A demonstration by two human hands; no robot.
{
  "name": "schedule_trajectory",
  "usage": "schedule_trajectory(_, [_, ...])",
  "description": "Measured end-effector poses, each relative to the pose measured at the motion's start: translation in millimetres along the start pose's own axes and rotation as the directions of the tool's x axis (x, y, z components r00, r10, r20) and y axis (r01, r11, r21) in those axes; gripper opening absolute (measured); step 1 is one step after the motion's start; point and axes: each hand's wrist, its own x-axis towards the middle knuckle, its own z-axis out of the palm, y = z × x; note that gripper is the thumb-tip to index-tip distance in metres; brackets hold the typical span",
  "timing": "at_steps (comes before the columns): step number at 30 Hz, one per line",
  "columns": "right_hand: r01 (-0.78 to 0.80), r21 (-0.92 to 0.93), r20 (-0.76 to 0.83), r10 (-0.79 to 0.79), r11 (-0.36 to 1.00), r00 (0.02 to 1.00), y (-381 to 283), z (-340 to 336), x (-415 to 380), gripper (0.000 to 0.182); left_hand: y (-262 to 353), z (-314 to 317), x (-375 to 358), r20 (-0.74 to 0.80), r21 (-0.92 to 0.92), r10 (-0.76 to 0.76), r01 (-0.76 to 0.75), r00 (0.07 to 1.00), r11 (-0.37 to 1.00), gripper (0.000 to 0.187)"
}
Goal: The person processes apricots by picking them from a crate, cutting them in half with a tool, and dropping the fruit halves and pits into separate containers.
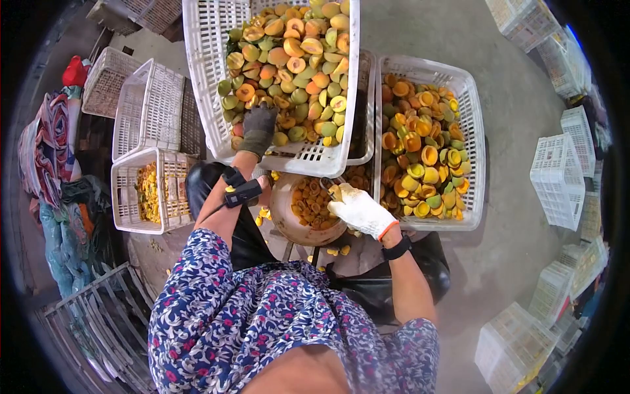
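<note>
Nearest, the person's blue floral-print sleeves (275, 308) fill the bottom of the view, with both forearms reaching forward over a dusty concrete floor (512, 197). The right hand (359, 209), in a white knit glove with an orange cuff, rests at the right rim of a round tan bowl (308, 205) holding pitted orange fruit pieces; its fingers curl together over something small at the rim, though what they pinch is too small to tell. A black wristband sits on that wrist. On the left wrist is strapped a small black device (241, 192) with a yellow tab.

Farther on, the left hand (258, 129), in a dark grey glove, is sunk into a heap of halved green and orange fruit (295, 65), fingers closed down among the pieces at the near left corner of a tilted white plastic lattice crate (200, 79). Just beside it on the right, a second white lattice crate (474, 131) lies flat, full of orange and yellow fruit halves (423, 154). To the left, a smaller white crate (125, 197) holds yellow scraps, with empty white crates (147, 105) stacked behind it. More white crates (558, 177) stand well apart along the right.
</note>
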Motion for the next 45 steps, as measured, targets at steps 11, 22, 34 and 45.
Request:
schedule_trajectory(11, [0.082,-0.029,-0.449,-0.086,0.996,0.889,-21,-9,22,0.023,66,-107,-46,0.313,-0.924,0.223,0.351,0.923,-0.154,0.054])
schedule_trajectory(22, [0.203,-0.413,-0.476,-0.400,0.888,0.783,-17,-5,25,0.013,79,-106,-62,0.115,-0.960,0.411,0.208,0.904,-0.188,0.067])
schedule_trajectory(34, [-0.052,0.294,-0.427,0.180,0.954,0.886,-23,18,27,0.025,128,-63,-78,-0.178,-0.974,0.026,-0.173,0.984,-0.149,0.049])
schedule_trajectory(45, [-0.315,0.498,0.018,0.353,0.808,0.935,-33,-10,16,0.023,113,-43,-76,-0.613,-0.741,0.155,-0.632,0.775,0.227,0.031])
